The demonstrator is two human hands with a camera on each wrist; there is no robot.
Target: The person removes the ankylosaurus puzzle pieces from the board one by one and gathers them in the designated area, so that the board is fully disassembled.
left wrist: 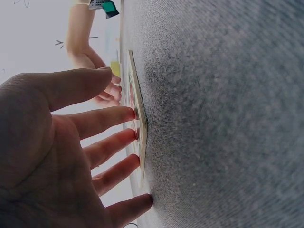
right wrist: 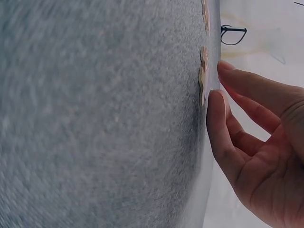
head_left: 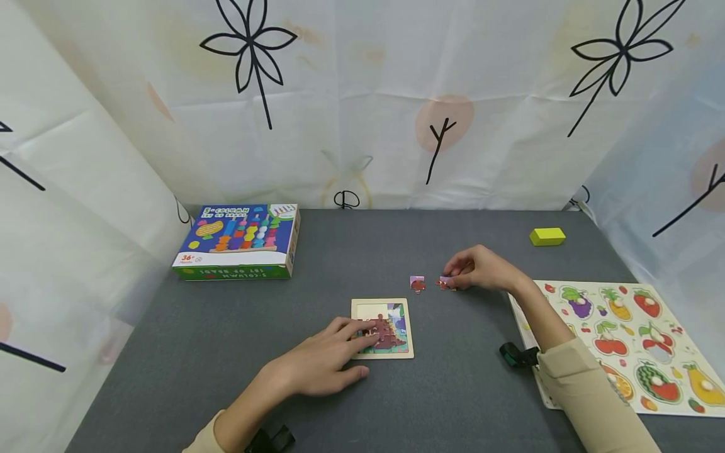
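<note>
A small jigsaw puzzle in a pale wooden frame (head_left: 411,327) lies on the grey table, partly filled, with a reddish-brown figure; its upper left shows bare backing. My left hand (head_left: 325,358) rests its straight fingertips on the puzzle's left side, covering some pieces. In the left wrist view the fingers are spread, with fingertips at the frame's edge (left wrist: 143,121). My right hand (head_left: 481,270) reaches down to a loose jigsaw piece (head_left: 444,284). The right wrist view has this piece (right wrist: 203,80) flat on the table, thumb and forefinger beside it with a gap between them. Another jigsaw piece (head_left: 417,284) lies to its left.
At the back left stands a colourful toy box (head_left: 238,242). A white fruit-picture board (head_left: 623,321) with knobs lies at the right, partly beneath the right forearm. Behind it sits a yellow block (head_left: 547,236). Patterned white curtains (head_left: 385,126) enclose the table's back and sides.
</note>
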